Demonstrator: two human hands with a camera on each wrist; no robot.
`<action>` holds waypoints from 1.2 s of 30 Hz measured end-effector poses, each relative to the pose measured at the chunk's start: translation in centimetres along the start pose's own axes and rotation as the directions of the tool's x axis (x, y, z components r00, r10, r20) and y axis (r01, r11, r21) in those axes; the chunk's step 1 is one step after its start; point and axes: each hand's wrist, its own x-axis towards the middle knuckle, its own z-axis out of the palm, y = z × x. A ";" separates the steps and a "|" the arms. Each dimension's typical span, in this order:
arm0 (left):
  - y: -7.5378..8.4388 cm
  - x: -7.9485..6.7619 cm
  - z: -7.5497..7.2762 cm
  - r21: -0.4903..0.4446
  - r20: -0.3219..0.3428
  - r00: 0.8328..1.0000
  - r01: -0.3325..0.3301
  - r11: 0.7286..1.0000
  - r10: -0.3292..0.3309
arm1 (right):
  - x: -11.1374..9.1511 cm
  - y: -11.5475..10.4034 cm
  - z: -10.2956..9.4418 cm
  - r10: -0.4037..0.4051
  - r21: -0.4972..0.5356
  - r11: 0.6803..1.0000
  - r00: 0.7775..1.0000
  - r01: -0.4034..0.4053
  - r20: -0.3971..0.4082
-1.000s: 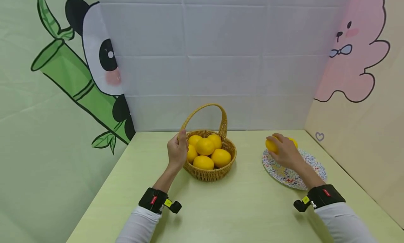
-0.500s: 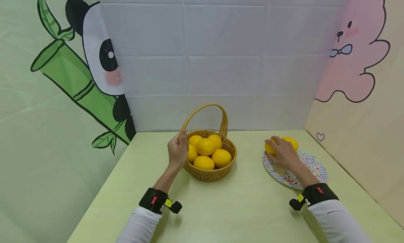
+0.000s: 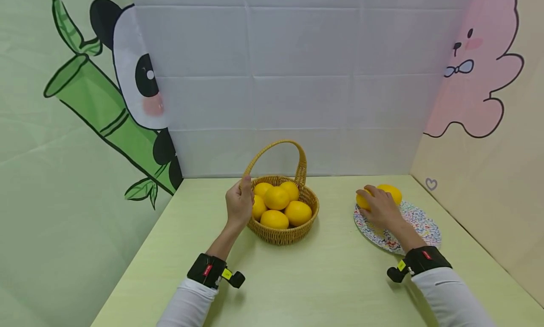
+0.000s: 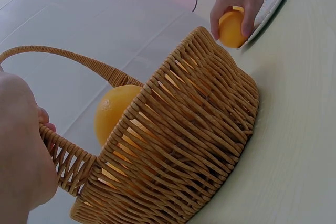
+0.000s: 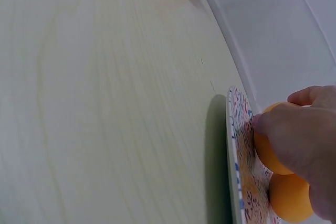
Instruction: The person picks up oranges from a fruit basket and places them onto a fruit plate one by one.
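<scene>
My left hand (image 3: 239, 203) grips the near side of the arched handle (image 3: 278, 142) of a woven basket (image 3: 281, 237). Several oranges (image 3: 276, 198) are heaped inside the basket. Over on the right, my right hand (image 3: 384, 210) has thumb and fingers curved round an orange (image 5: 269, 153) at the left part of a speckled, colourful plate (image 3: 420, 225). Another orange (image 3: 391, 193) sits on the plate right beside the held one. In the left wrist view, the held orange (image 4: 231, 30) shows between thumb and fingers, near the plate's edge.
The pale wooden table (image 3: 323, 280) stretches between basket and plate. A light grey backdrop (image 3: 297, 100) rises at the table's far edge. A panda-and-bamboo panel (image 3: 106, 105) stands on the left, and a beige panel (image 3: 510, 199) with a pink bear on the right.
My right hand has lowered slightly with its orange, and the right forearm has swung a little left. More of the second orange now shows. My left hand and the basket have stayed put.
</scene>
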 end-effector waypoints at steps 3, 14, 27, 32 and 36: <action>0.0 0.0 0.0 -0.004 0.001 1.000 -0.003 1.000 0.003 | 0.0 -0.1 0.0 0.006 0.001 1.000 1.000 -0.006 0.007; 0.0 0.1 0.0 0.003 -0.005 1.000 -0.021 1.000 0.021 | 0.0 -0.2 -0.1 0.021 0.022 1.000 1.000 -0.021 -0.004; 0.2 0.0 0.0 0.005 0.010 1.000 -0.025 1.000 0.025 | -0.3 -0.5 -0.4 -0.018 0.009 1.000 0.999 0.018 -0.045; 0.2 0.0 0.0 0.007 0.007 0.999 -0.037 0.999 0.037 | -0.4 -0.5 -0.5 -0.025 0.004 1.000 0.999 0.025 -0.045; 0.1 0.0 -0.1 0.010 0.012 0.999 -0.038 0.999 0.038 | -0.4 -0.6 -0.4 -0.010 0.020 1.000 1.000 0.011 -0.019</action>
